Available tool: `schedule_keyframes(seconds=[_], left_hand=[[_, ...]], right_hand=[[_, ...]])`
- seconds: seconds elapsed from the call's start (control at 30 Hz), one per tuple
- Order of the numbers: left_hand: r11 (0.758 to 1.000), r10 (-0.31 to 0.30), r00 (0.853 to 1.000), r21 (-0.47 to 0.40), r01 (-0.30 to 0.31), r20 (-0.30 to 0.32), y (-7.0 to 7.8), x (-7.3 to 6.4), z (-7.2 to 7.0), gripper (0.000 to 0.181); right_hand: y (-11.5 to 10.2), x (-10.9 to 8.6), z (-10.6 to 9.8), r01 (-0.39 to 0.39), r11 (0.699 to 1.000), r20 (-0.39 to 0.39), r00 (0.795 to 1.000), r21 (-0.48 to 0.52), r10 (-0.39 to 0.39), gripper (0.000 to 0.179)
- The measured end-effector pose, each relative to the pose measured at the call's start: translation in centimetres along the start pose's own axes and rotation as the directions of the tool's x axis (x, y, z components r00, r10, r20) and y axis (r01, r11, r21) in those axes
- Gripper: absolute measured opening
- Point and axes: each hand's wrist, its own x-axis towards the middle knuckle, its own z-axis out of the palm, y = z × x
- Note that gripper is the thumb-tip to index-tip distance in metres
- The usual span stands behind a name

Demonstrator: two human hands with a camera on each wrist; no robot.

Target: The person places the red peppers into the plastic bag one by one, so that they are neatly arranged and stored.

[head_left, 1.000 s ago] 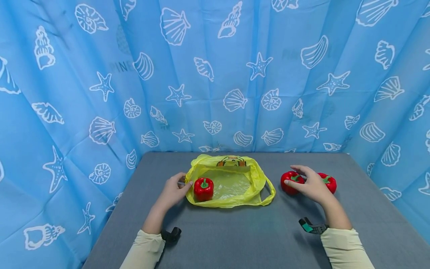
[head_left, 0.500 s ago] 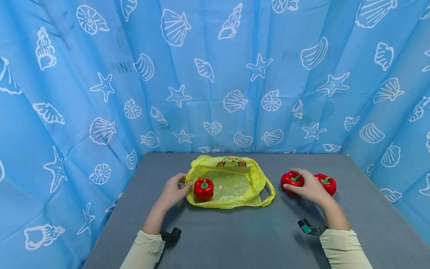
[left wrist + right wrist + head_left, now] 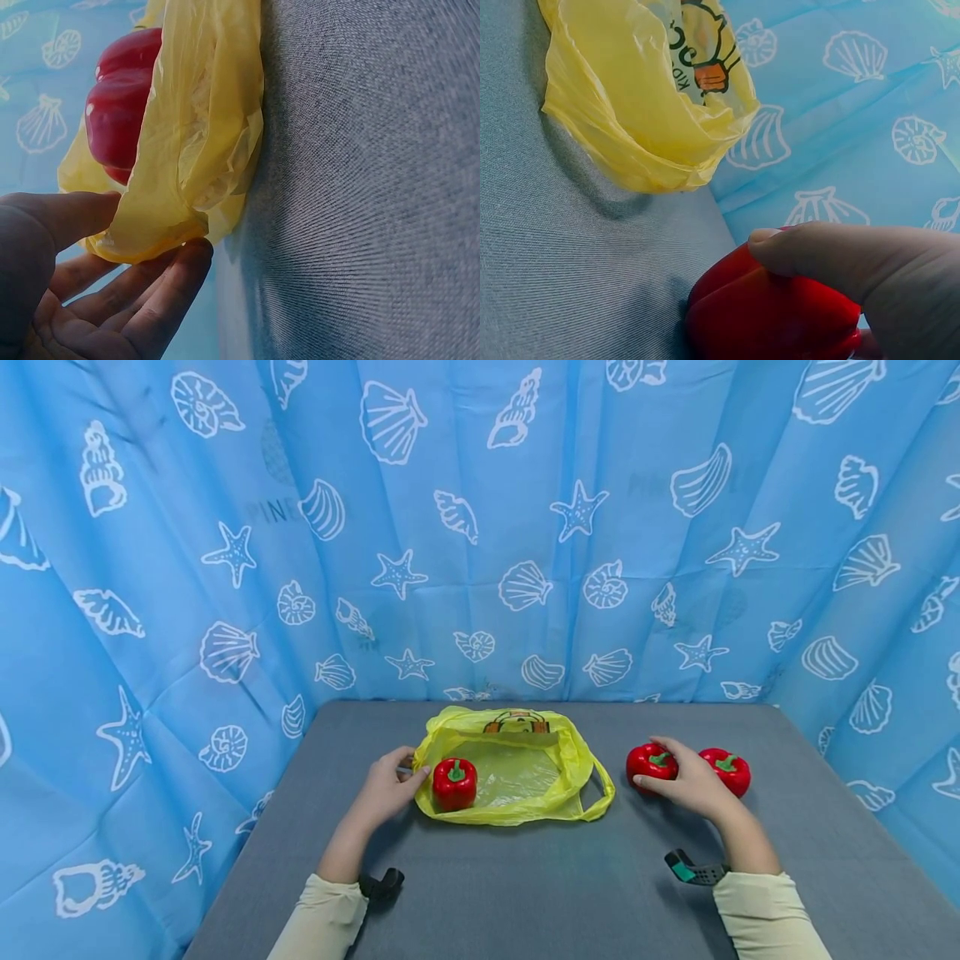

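A yellow plastic bag lies on the table, its mouth spread and a red bell pepper at its left side. My left hand pinches the bag's left edge; in the left wrist view the thumb is on the near side of the plastic, the fingers on the far side. To the right of the bag, my right hand grips a second red bell pepper, thumb across it in the right wrist view, most fingers hidden behind. The pepper is at the tabletop.
A third red bell pepper sits just right of my right hand. The bag's loop handle lies toward the right. A blue shell-print curtain hangs behind and beside the grey table.
My right hand has closed its thumb and fingers in around the pepper and shifted slightly left and down. The left hand and the bag stay in place.
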Motion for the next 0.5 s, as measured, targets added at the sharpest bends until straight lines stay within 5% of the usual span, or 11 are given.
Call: schedule_keyframes(seconds=[0.5], left_hand=[[1.000, -0.010, 1.000, -0.001, 0.010, 0.005, 0.16, 0.04, 0.00, 0.028]], right_hand=[[0.30, 0.09, 0.10, -0.001, 1.000, -0.028, 1.000, -0.009, 0.001, 0.096]])
